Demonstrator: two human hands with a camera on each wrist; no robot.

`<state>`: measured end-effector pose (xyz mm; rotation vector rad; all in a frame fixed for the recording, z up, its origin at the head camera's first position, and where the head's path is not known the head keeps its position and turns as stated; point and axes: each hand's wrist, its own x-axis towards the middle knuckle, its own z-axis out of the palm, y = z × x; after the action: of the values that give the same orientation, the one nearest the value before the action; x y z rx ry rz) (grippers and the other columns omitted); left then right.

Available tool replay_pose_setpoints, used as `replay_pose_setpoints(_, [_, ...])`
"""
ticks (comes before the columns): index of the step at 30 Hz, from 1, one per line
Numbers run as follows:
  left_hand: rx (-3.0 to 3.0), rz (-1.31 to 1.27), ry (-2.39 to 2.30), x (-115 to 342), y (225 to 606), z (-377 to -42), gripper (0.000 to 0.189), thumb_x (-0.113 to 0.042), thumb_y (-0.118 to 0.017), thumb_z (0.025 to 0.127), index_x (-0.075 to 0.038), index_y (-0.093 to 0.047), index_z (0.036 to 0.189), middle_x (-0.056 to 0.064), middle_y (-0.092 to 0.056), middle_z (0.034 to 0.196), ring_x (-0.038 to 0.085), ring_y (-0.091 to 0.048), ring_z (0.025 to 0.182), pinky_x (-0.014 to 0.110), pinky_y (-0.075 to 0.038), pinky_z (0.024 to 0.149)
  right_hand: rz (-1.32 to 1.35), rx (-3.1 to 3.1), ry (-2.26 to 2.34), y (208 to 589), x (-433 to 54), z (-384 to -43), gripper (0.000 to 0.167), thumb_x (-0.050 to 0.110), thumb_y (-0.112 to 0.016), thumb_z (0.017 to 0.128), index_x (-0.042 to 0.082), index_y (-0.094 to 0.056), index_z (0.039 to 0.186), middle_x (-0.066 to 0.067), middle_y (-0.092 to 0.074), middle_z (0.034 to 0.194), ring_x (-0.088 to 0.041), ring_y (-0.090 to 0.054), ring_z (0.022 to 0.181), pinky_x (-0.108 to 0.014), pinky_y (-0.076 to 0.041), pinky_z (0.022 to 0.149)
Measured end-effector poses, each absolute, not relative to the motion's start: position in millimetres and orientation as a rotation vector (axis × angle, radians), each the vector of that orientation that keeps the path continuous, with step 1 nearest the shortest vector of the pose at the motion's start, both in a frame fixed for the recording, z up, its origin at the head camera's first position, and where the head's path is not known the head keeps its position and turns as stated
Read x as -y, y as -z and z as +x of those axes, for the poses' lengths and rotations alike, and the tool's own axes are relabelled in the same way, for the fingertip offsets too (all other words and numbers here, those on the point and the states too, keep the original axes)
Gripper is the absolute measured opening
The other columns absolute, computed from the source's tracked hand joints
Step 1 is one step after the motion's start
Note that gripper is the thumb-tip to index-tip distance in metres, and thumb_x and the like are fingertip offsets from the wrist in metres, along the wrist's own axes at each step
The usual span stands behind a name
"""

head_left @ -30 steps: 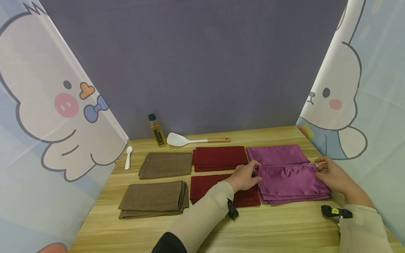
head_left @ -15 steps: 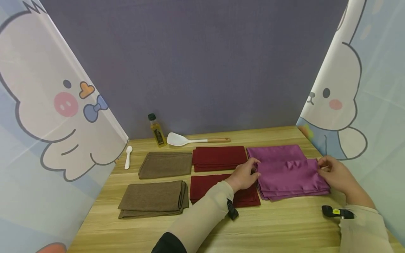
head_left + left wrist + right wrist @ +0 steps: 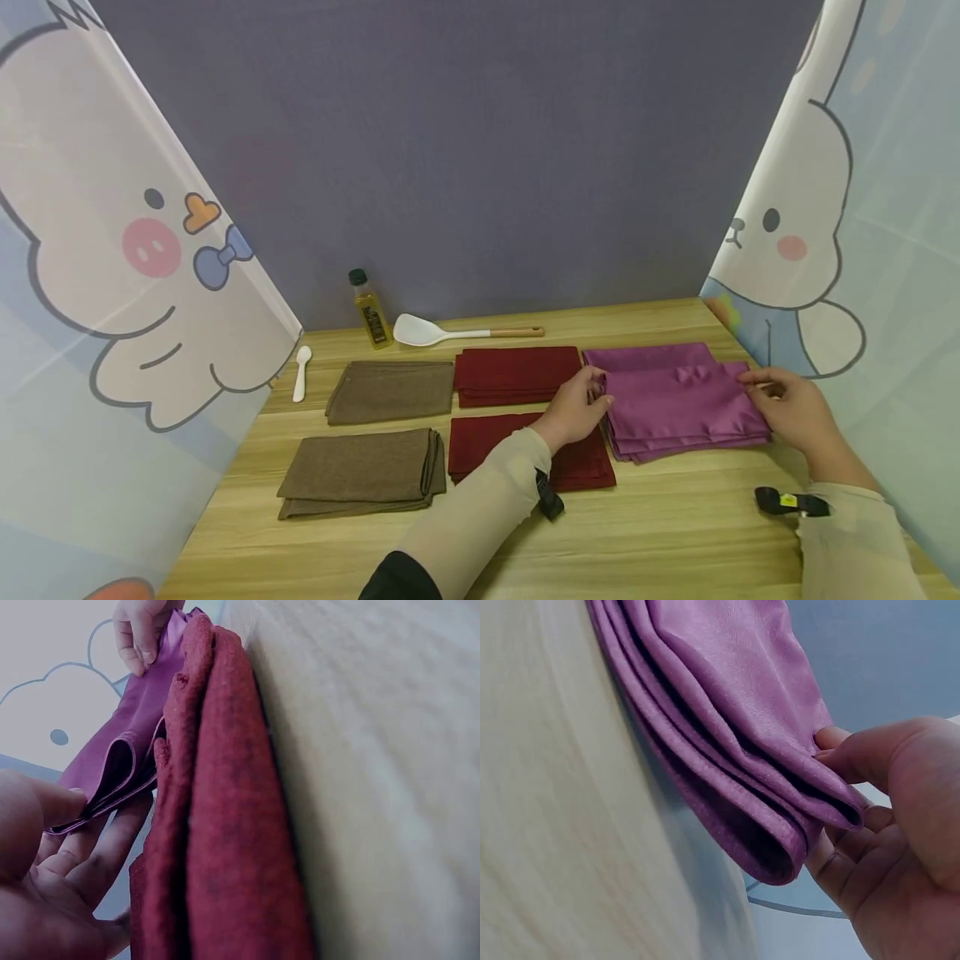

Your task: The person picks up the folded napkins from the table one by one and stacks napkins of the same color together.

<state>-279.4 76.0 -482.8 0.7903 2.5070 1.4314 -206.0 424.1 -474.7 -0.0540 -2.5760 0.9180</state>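
A folded purple satin cloth [image 3: 678, 410] is held between my two hands in the head view, its far part overlapping a second folded purple cloth [image 3: 637, 357] behind. My left hand [image 3: 572, 410] pinches its left end, thumb on top and fingers beneath. At the opposite end, my right hand [image 3: 791, 410] pinches the far corner. The right wrist view shows the loose layers of the purple cloth [image 3: 735, 675] hanging open below the right thumb, with a gap over the tabletop. Under my left forearm lies a folded dark red cloth [image 3: 480, 442], large in the left wrist view.
Another folded red cloth [image 3: 519, 371] lies behind the first. Two folded brown cloths, a back one [image 3: 393, 392] and a front one [image 3: 360, 467], lie left. Along the back are an oil bottle [image 3: 371, 315], a white spatula [image 3: 422, 331] and a small white spoon [image 3: 302, 375].
Both hands have shifted the front purple cloth away from me and slightly left, so it covers more of the rear purple cloth. The right hand has closed its pinch on the corner.
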Motion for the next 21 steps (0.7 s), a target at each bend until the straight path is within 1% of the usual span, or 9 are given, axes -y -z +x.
replay_pose_setpoints(5, [-2.493, 0.765, -1.507, -76.9, 484.8, -282.9, 0.040, -0.025, -0.063, 0.108, -0.015, -0.054, 0.146, -0.008, -0.064, 0.111, 0.004, -0.056, 0.090, 0.024, -0.049, 0.079, -0.076, 2.563, -0.973, 475.7, -422.0, -206.6, 0.024, 0.010, -0.062, 0.103, -0.002, -0.072, 0.121, -0.023, -0.073, 0.092, -0.002, -0.055, 0.063, -0.027, -0.045, 0.046])
replay_pose_setpoints(7, [-2.475, 0.751, -1.541, -76.5, 486.0, -284.4, 0.042, -0.025, -0.062, 0.108, -0.014, -0.053, 0.148, -0.007, -0.064, 0.115, 0.004, -0.056, 0.093, 0.025, -0.049, 0.080, -0.066, 2.558, -0.992, 476.4, -421.3, -207.4, 0.026, 0.011, -0.063, 0.103, -0.002, -0.071, 0.123, -0.024, -0.072, 0.094, -0.002, -0.055, 0.063, -0.027, -0.045, 0.045])
replay_pose_setpoints(11, [-2.415, 0.701, -1.632, -74.4, 488.4, -287.0, 0.043, -0.026, -0.061, 0.109, -0.014, -0.053, 0.150, -0.003, -0.064, 0.122, 0.006, -0.059, 0.101, 0.026, -0.052, 0.085, 0.021, 2.536, -1.032, 478.4, -419.2, -210.3, 0.030, 0.008, -0.066, 0.101, -0.005, -0.069, 0.128, -0.027, -0.068, 0.108, 0.007, -0.056, 0.074, -0.023, -0.049, 0.050])
replay_pose_setpoints(15, [-2.365, 0.633, -1.731, -72.8, 489.2, -289.7, 0.042, -0.025, -0.061, 0.109, -0.013, -0.054, 0.149, 0.001, -0.064, 0.125, 0.011, -0.062, 0.103, 0.030, -0.055, 0.086, 0.098, 2.513, -1.058, 480.8, -417.4, -213.8, 0.035, 0.004, -0.068, 0.099, -0.006, -0.066, 0.132, -0.028, -0.060, 0.121, 0.016, -0.052, 0.086, -0.017, -0.051, 0.058])
replay_pose_setpoints(19, [-2.357, 0.607, -1.769, -72.3, 489.9, -291.8, 0.041, -0.025, -0.060, 0.109, -0.014, -0.054, 0.149, 0.002, -0.064, 0.125, 0.012, -0.062, 0.105, 0.032, -0.055, 0.088, 0.097, 2.514, -1.080, 481.8, -416.0, -215.0, 0.037, 0.002, -0.068, 0.099, -0.006, -0.064, 0.134, -0.028, -0.056, 0.129, 0.020, -0.048, 0.091, -0.014, -0.050, 0.062])
replay_pose_setpoints(21, [-2.361, 0.608, -1.780, -72.9, 490.8, -293.5, 0.041, -0.025, -0.060, 0.109, -0.014, -0.054, 0.149, 0.001, -0.064, 0.124, 0.012, -0.062, 0.104, 0.031, -0.054, 0.089, 0.089, 2.509, -1.098, 482.3, -415.0, -215.8, 0.038, 0.003, -0.068, 0.099, -0.006, -0.064, 0.135, -0.026, -0.055, 0.132, 0.020, -0.048, 0.092, -0.013, -0.050, 0.063])
